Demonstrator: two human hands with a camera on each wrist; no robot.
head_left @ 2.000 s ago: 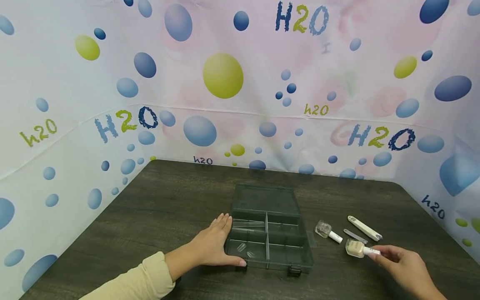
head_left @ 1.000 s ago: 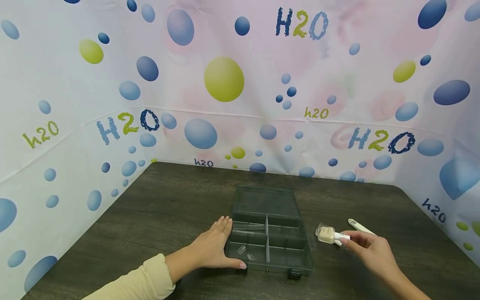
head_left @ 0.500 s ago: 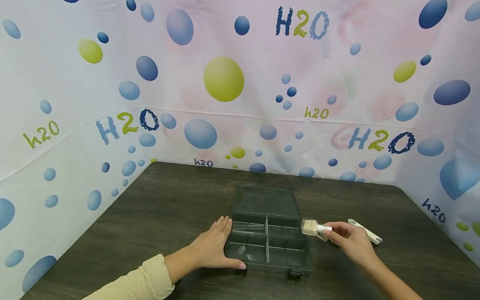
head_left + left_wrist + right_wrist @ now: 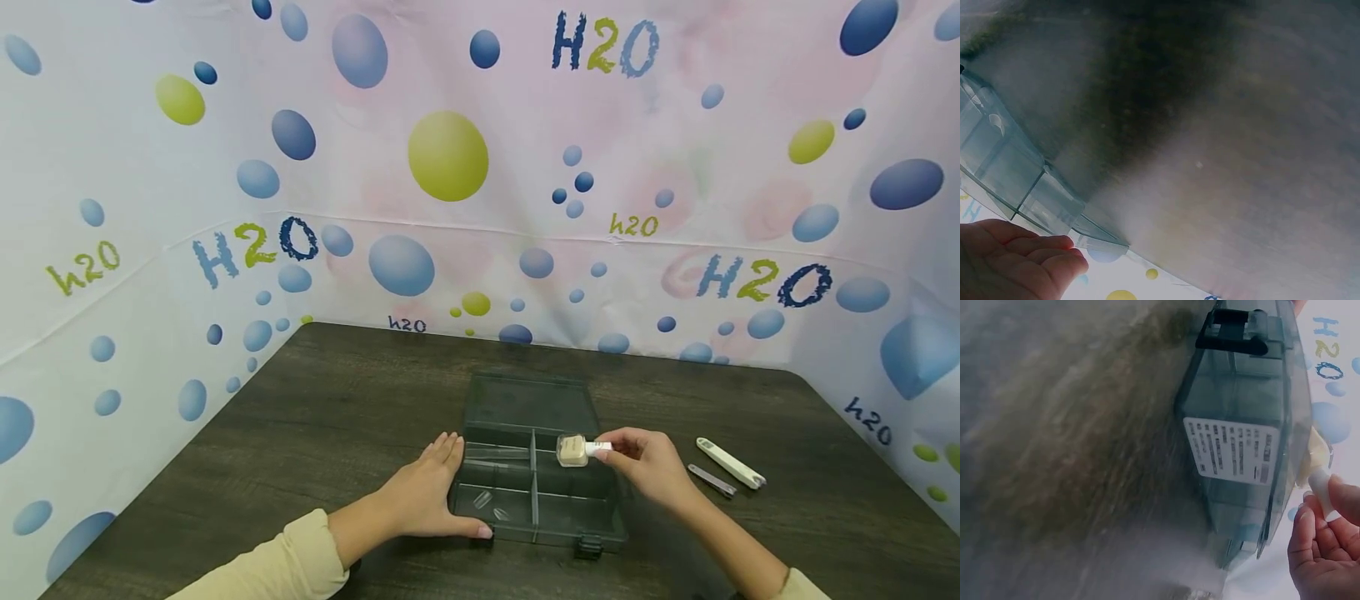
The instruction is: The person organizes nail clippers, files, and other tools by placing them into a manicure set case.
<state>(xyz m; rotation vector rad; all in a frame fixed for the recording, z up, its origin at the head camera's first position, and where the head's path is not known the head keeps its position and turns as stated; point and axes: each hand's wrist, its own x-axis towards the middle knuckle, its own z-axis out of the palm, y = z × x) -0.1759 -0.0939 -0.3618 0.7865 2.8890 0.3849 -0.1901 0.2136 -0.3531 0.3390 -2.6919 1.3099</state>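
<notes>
My right hand (image 4: 648,462) pinches a cream nail polish bottle (image 4: 572,451) by its white cap, holding it sideways over the back right compartment of an open, see-through dark organizer box (image 4: 577,527). In the right wrist view, thumb and fingers close on the white cap (image 4: 1322,487). My left hand (image 4: 427,487) rests along the box's left side, fingers straight, thumb at the front left latch. The left wrist view shows that hand (image 4: 1022,259) beside the box wall (image 4: 1029,194). Two small clear curved pieces (image 4: 483,499) lie in the front left compartment.
A large white nail clipper (image 4: 731,463) and a smaller grey clipper (image 4: 712,482) lie right of the box on the dark wood table (image 4: 360,375). The box lid (image 4: 532,404) lies folded back. A glassy thing (image 4: 1192,592) shows at the right wrist view's bottom edge.
My right hand has carried the cream nail polish bottle leftward from beside the clippers to over the box. The second, clear nail polish bottle is now hidden in the head view. My left hand stays.
</notes>
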